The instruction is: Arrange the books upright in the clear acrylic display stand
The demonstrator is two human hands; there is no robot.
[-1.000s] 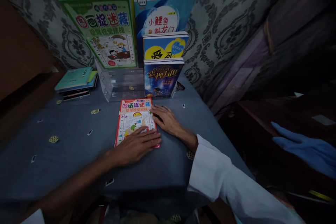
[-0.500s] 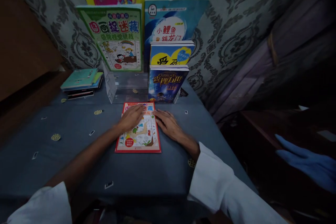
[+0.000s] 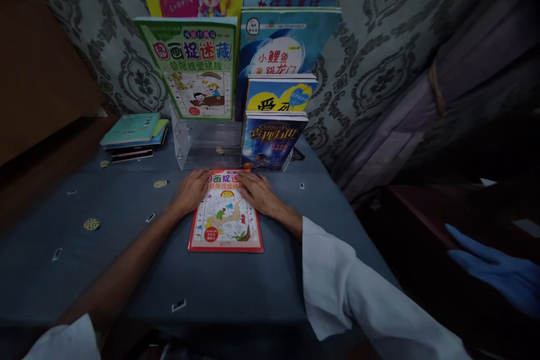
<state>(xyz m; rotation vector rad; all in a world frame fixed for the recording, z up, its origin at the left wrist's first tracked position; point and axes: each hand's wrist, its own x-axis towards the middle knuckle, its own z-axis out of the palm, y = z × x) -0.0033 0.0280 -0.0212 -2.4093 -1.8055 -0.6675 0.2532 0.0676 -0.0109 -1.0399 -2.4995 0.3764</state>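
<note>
Left of centre, the left hand (image 3: 192, 191) lay flat, unclenched, along the red-bordered book (image 3: 228, 216) at lower centre, matched opposite by the right hand (image 3: 259, 194), seemingly to steady it, while right of centre a navy book (image 3: 270, 143) stood upright, presumably for display.

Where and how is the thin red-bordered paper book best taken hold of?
Likely by its left and right edges, left hand and right hand coming from their own sides: the thin red-bordered book lies flat, its far edge close to the clear plastic rack.
</note>
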